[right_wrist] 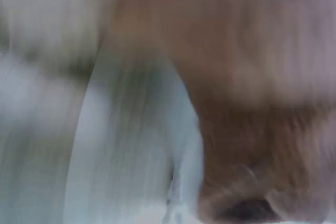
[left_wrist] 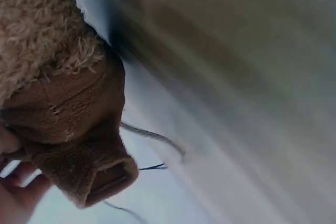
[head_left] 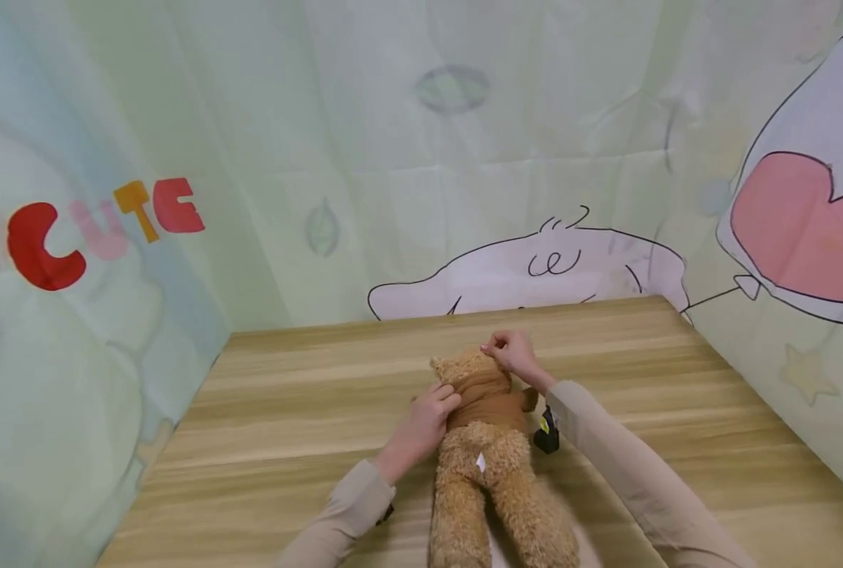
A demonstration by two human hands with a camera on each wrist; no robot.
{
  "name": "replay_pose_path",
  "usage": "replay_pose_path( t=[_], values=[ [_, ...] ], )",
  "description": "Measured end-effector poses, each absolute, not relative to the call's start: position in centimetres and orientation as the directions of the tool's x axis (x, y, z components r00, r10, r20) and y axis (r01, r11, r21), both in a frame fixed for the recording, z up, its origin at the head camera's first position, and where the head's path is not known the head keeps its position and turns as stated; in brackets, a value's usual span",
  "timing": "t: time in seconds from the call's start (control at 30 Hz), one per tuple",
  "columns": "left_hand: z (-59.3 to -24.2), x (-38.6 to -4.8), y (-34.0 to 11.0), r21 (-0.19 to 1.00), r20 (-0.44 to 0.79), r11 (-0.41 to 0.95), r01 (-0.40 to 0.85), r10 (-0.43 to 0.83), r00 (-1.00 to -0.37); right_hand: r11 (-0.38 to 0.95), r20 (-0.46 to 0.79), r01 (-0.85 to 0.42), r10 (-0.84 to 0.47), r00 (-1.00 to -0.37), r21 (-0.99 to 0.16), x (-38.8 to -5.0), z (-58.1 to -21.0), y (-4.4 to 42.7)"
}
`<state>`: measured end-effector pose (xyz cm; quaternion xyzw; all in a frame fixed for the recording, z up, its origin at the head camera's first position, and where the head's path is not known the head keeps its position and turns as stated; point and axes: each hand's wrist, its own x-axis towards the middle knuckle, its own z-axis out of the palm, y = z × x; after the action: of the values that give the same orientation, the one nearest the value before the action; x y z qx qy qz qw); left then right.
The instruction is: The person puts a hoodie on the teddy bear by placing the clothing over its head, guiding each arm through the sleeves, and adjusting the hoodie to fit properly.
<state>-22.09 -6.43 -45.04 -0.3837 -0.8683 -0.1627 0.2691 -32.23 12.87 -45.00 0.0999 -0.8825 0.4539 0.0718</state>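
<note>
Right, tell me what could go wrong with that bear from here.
The brown top lies in folds on the teddy bear, near the head, and could snag if pulled. The left hand and right hand are at the bear's upper end, leaving the legs unheld, so a tug might slide it.

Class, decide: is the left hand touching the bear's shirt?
Touching. The left wrist view shows the left hand gripping the shirt, skin against cloth.

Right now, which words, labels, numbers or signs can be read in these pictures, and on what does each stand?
"CUTE": printed wall cloth, at left.
White tag on teddy bear: any print too small to read.
Yellow mark on black right-wrist device: too small to read.
Nothing else is readable.
</note>
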Motion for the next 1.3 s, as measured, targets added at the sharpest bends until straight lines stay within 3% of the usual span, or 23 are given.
replay_pose_path(
  t=[0.13, 0.27, 0.43, 0.57, 0.73, 0.9, 1.0, 1.17, 1.3],
  values=[
    [-44.1, -22.3, -6.3, 0.347, 0.514, 0.655, 0.671, 0.466, -0.720, 0.462, 0.123, -0.251, -0.289, -0.949, -0.851, -31.9, -45.3, 13.6],
    [-41.7, -22.3, -5.0, 0.456, 0.446, 0.619, 0.640, 0.463, -0.766, 0.410, -0.048, -0.143, -0.421, -0.906, -0.901, -32.2, -45.5, 14.7],
    [-39.4, -22.3, -2.2, 0.271, 0.290, 0.676, 0.685, 0.621, -0.728, 0.400, -0.272, 0.029, -0.566, -0.778, -0.916, -32.5, -45.2, 16.0],
    [-39.7, -22.5, -0.7, 0.055, 0.172, 0.736, 0.675, 0.658, -0.733, 0.396, -0.321, 0.071, -0.614, -0.721, -0.915, -32.3, -45.2, 16.4],
    [-40.8, -21.8, -0.1, -0.091, 0.184, 0.741, 0.665, 0.669, -0.720, 0.377, -0.189, -0.064, -0.597, -0.779, -0.924, -31.8, -45.3, 16.1],
    [-42.1, -20.6, 0.2, -0.374, 0.280, 0.645, 0.666, 0.763, -0.582, 0.355, 0.055, -0.273, -0.519, -0.853, -0.894, -31.4, -45.8, 14.9],
    [-42.7, -20.2, 0.3, -0.502, 0.344, 0.603, 0.619, 0.797, -0.497, 0.364, 0.144, -0.324, -0.443, -0.885, -0.873, -31.0, -46.0, 14.3],
    [-42.9, -19.7, 0.6, -0.560, 0.390, 0.580, 0.591, 0.814, -0.430, 0.407, 0.220, -0.330, -0.293, -0.930, -0.852, -31.1, -46.3, 13.9],
    [-42.7, -19.5, 1.0, -0.565, 0.408, 0.591, 0.576, 0.807, -0.428, 0.447, 0.276, -0.335, -0.194, -0.942, -0.829, -31.8, -46.6, 13.9]
  ],
)
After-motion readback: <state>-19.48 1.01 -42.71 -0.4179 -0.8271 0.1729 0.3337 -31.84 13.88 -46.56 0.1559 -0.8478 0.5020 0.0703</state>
